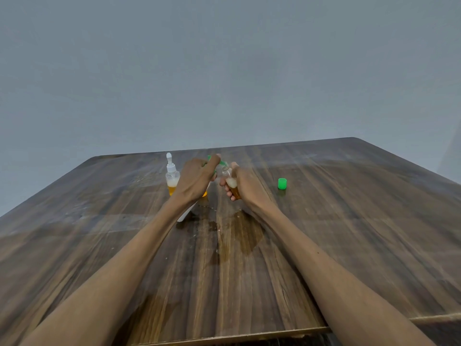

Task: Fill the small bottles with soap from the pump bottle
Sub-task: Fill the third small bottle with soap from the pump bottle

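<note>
Over the counter (349, 221), the left hand (197, 178) is gripping the pump bottle (205, 193) while right fingers (228, 189) are pinching a small bottle (230, 182) (half full), which should stay steady under the green spout (220, 162).

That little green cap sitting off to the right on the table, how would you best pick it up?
Pinch the green cap across its round side wall, coming straight down from above with thumb and fingers on opposite sides. It stands upright and alone on the wooden table, clear of the right hand and the small bottle it holds, so nothing blocks a top approach.
</note>
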